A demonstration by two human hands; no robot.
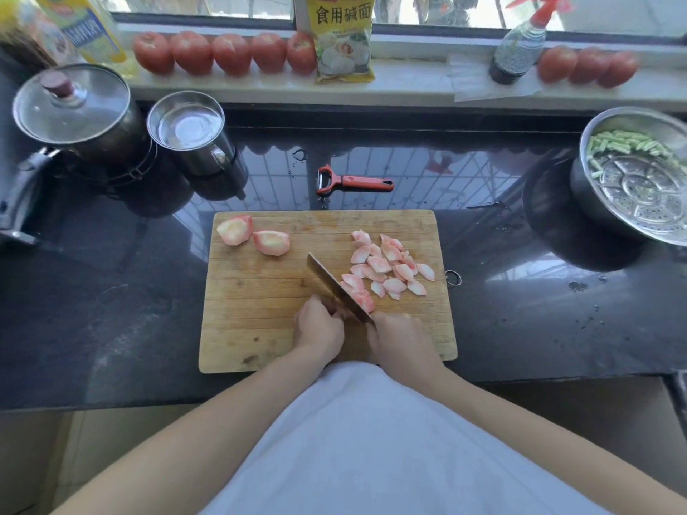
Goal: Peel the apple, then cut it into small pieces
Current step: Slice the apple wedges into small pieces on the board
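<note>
Steel knife (334, 286) in right hand (399, 338) points up-left across board (260, 291).

We see two large peeled apple quarters (252, 236), pink-tinged, lying side by side at the far left of the cutting board, and a loose cluster of small apple pieces (386, 267) at its right, with one piece (362, 301) against the blade.

The person wears a plain white top (371, 440) with no pictures or words on it. Both arms are bare, with no sleeves on them. The left hand (319, 328) and right hand (401, 338) have no gloves or rings.
</note>
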